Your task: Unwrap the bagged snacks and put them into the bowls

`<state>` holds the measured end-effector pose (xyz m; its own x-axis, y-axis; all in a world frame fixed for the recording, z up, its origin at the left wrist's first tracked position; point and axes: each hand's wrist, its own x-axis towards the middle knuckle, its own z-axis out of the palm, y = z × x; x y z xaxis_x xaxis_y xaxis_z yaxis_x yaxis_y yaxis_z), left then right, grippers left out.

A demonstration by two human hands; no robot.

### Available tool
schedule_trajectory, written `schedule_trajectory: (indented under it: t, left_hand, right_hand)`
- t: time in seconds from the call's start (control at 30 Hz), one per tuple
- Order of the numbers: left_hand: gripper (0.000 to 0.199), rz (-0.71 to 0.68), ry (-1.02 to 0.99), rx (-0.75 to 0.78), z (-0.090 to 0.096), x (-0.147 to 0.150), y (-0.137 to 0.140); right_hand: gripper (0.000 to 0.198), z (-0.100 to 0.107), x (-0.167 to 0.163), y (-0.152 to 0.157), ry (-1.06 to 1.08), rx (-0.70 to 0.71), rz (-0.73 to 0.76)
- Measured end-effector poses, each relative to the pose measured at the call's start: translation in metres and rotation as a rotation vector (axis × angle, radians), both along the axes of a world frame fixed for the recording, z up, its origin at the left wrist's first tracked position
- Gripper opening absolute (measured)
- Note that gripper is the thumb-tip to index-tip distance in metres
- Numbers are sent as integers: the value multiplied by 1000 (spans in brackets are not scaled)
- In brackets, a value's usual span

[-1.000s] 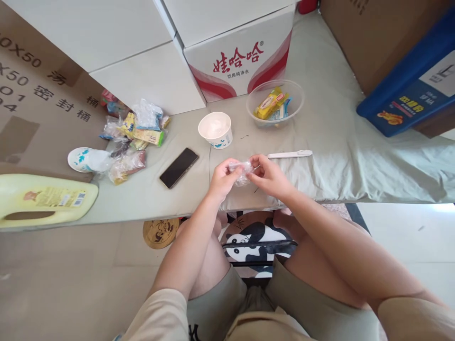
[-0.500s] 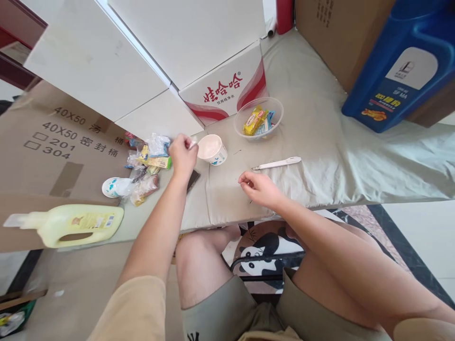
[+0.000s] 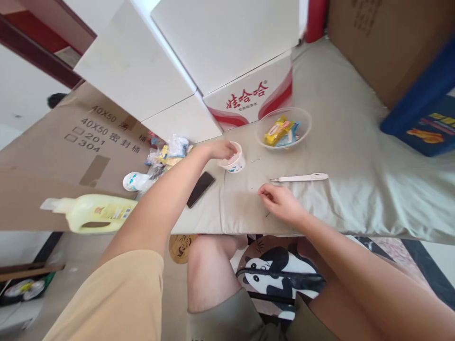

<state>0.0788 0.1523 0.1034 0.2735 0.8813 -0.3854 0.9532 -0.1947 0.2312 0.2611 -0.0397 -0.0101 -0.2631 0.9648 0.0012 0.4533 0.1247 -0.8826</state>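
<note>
My left hand (image 3: 223, 149) reaches over the rim of a small white paper cup (image 3: 238, 164) with blue prints. Its curled fingers are partly inside the cup, and what they hold there is hidden. My right hand (image 3: 279, 201) rests on the cloth with its fingers curled in and nothing visible in them. Just beyond it lies a white utility knife (image 3: 302, 178). A black phone (image 3: 201, 189) lies flat beneath my left forearm. Behind the cup, to the right, a clear plastic bowl (image 3: 307, 129) holds yellow and blue snack packets (image 3: 279, 131).
Crumpled wrappers (image 3: 177, 147) and a tipped paper cup (image 3: 131, 181) lie to the left. A pale yellow jug (image 3: 87, 214) lies on its side there. Boxes (image 3: 254, 102) line the back; a large blue jug (image 3: 419, 109) stands at right. The cloth-covered surface (image 3: 355, 203) ends before my knees.
My left hand has moved right, from beside the cup with a small whitish piece, to inside its mouth. My right hand keeps its place by the knife. The view has shifted left.
</note>
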Motion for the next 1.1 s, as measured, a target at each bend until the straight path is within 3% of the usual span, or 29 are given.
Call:
schedule_trajectory:
  t: [0.1, 0.17, 0.23, 0.3, 0.4, 0.57, 0.67, 0.83, 0.97, 1.1]
  left_hand:
    - [35, 88, 2, 292, 13, -57, 0]
    - [31, 232, 136, 542, 17, -109, -5]
    - [27, 395, 278, 572, 15, -164, -15]
    - [27, 521, 357, 503, 8, -210, -24]
    - [33, 534, 366, 481, -7, -249, -27]
    - [57, 433, 218, 614, -28, -242, 7]
    - [62, 428, 188, 522, -38, -224, 33]
    - [56, 407, 259, 469, -53, -214, 50]
    - [49, 459, 224, 584, -46, -217, 36]
    - [45, 464, 184, 689, -20, -222, 8]
  right_hand:
    - [18, -6, -2, -3, -84, 44, -5]
    - [20, -10, -5, -5, -154, 84, -19]
    - [21, -12, -9, -8, -224, 114, -33]
    - [21, -15, -12, -9, -294, 132, -50]
    - [20, -20, -18, -11, -400, 176, -73]
    - [18, -26, -29, -13, -583, 395, -89]
    - [19, -25, -35, -13, -651, 506, -65]
    - [20, -22, -37, -12, -664, 530, -55]
    - [18, -22, -35, -11, -651, 478, -42]
    - [18, -20, -33, -11, -629, 365, -21]
